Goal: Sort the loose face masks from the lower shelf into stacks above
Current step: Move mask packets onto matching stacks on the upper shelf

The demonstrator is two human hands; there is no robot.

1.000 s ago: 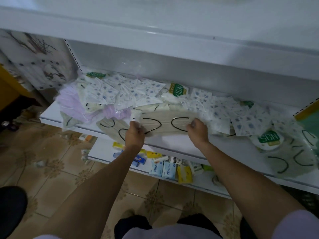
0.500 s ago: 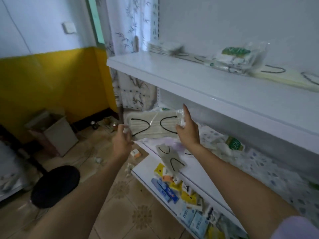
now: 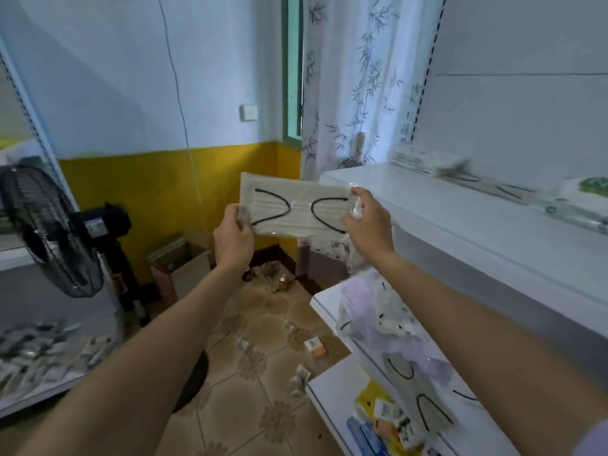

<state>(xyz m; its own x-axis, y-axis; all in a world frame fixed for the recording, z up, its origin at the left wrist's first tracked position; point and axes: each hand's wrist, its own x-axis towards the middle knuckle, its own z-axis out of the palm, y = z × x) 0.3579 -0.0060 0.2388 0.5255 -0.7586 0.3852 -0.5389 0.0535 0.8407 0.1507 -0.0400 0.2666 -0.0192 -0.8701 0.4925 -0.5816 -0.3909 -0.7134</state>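
Note:
I hold a beige face mask with black ear loops [image 3: 297, 210], wrapped in clear plastic, in the air left of the upper shelf [image 3: 460, 225]. My left hand [image 3: 233, 236] pinches its left end and my right hand [image 3: 367, 222] pinches its right end. On the upper shelf lie blurred stacks of masks [image 3: 431, 161] and a packet with a green label [image 3: 592, 185]. The lower shelf [image 3: 325, 304] carries a loose pile of purple, white and beige masks [image 3: 388, 327].
A black standing fan [image 3: 46, 225] is at the left beside another shelf with small packets [image 3: 39, 350]. The tiled floor [image 3: 256, 406] has scattered small boxes. A bottom shelf holds yellow and blue packets [image 3: 381, 419]. A cardboard box [image 3: 177, 258] sits by the yellow wall.
Both hands lifted the beige mask from the lower shelf pile up to the height of the upper shelf, and my view swung left and up.

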